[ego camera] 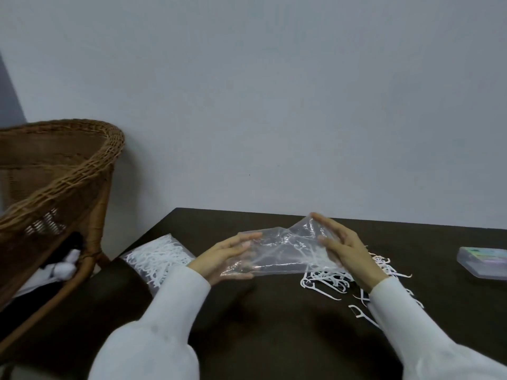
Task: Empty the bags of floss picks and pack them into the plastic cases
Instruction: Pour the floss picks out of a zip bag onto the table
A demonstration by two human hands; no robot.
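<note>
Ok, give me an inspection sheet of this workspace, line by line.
Surface: dark table, set against a pale wall.
Job's things: clear bag held up, nearly empty; loose floss picks piled beneath it; full bag at the table's left edge; plastic case at the right, lid on.
Clutter: nothing seen.
Hands: left hand and right hand each grip an end of the clear bag.
Cables: nothing seen.
Surroundings: wicker chair on the left.
</note>
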